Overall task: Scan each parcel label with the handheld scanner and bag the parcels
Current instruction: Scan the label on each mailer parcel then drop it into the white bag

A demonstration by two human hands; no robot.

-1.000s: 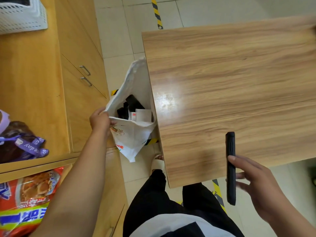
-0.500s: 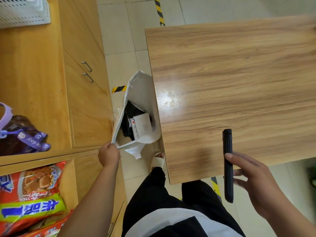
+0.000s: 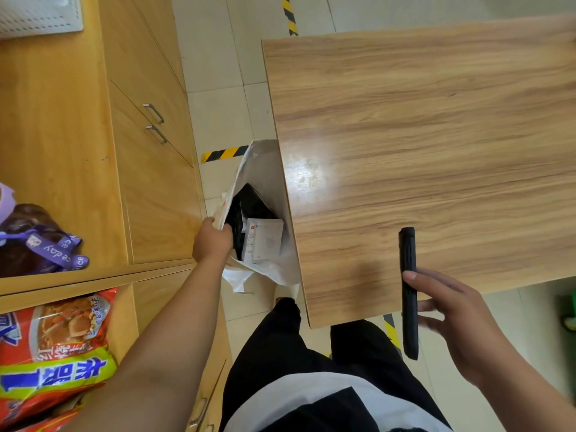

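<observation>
L hand [image 3: 212, 243] gripping bag [image 3: 265, 163] rim, R hand [image 3: 458, 322] holding scanner [image 3: 409, 291]

hands: two, left hand [image 3: 213, 241], right hand [image 3: 452, 322]
scanner [image 3: 409, 291]: one
bag [image 3: 265, 169]: one
parcels seen in bag: two, black parcel [image 3: 249, 204], white parcel [image 3: 266, 241]
table [image 3: 405, 135]: one

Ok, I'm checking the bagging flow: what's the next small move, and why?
Probably the left hand should let go of the bag and draw back. The parcels already lie inside, the left hand grips only the bag's rim, and the right hand holds the scanner.
</observation>
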